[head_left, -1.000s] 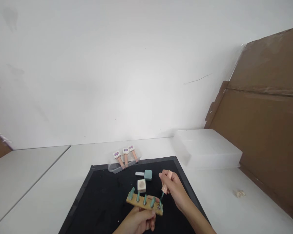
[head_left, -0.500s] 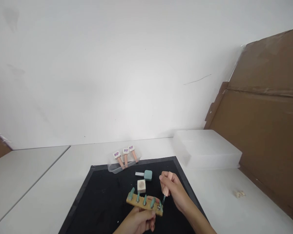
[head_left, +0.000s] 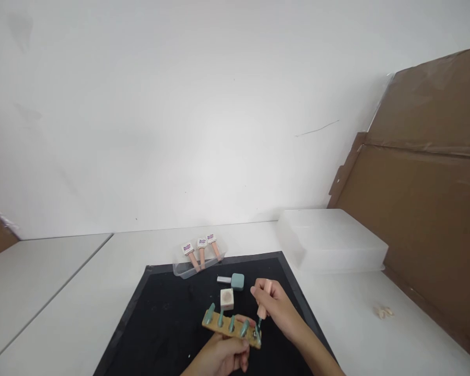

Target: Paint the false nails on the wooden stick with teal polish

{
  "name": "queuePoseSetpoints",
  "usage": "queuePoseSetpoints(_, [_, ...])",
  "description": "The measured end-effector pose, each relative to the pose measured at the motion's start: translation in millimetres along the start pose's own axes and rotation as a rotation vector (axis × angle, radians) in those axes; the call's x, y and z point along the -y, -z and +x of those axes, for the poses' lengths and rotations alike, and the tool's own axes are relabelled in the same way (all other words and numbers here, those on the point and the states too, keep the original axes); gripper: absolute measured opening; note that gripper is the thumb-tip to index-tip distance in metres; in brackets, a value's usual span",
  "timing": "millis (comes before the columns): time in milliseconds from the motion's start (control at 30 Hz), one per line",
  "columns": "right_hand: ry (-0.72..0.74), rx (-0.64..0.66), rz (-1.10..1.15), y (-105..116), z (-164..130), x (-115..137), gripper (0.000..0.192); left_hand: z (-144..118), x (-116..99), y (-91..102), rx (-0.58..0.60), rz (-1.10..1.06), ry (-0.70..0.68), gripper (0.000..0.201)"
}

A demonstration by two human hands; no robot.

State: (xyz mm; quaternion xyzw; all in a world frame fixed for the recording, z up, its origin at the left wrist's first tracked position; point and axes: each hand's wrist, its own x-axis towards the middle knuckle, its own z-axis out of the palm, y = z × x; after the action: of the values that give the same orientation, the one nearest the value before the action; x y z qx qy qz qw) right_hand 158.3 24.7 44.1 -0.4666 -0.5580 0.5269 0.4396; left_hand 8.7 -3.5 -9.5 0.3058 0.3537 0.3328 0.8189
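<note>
My left hand (head_left: 230, 352) grips a tan nail display stand (head_left: 215, 325) from below, its thumb along the near edge. Several green false nails (head_left: 245, 328) stick up in a row along the stand. In my right hand (head_left: 276, 303) is a nail polish brush (head_left: 263, 300) with a pink handle, held in a pinch. The brush tip points down and meets or nearly meets the nail at the stand's right end. Just beyond the stand is a white square bottle (head_left: 227, 299). Behind that lies a green nail polish bottle (head_left: 237, 282) with a silver cap.
A clear tray (head_left: 186, 271) at the back holds three white bottles with pink caps (head_left: 202, 250). All this surrounds a black mat (head_left: 160, 313) on the white table. To the right sit a translucent box (head_left: 337, 240), small pale pieces (head_left: 384, 312) and a cardboard panel (head_left: 423, 193).
My right hand has shifted slightly left with the brush, which now stands more upright at the end nail. The left hand and the stand are nearly still.
</note>
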Motion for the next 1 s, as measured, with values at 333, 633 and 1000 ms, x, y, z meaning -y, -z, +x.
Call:
queuePoseSetpoints(333, [0.005,-0.016,0.121,0.8,-0.5,1.0,0.036,2.3,3.7,0.9,0.01,0.006,-0.018,0.038])
queuePoseSetpoints(633, [-0.017,-0.034,0.073,-1.0,0.9,0.6,0.037,2.6,3.9,3.9,0.014,0.019,0.006,0.035])
queuePoseSetpoints(1000, [-0.003,0.003,0.09,-1.1,-0.6,2.0,0.037,-0.1,1.6,0.7,0.03,0.02,0.001,0.034])
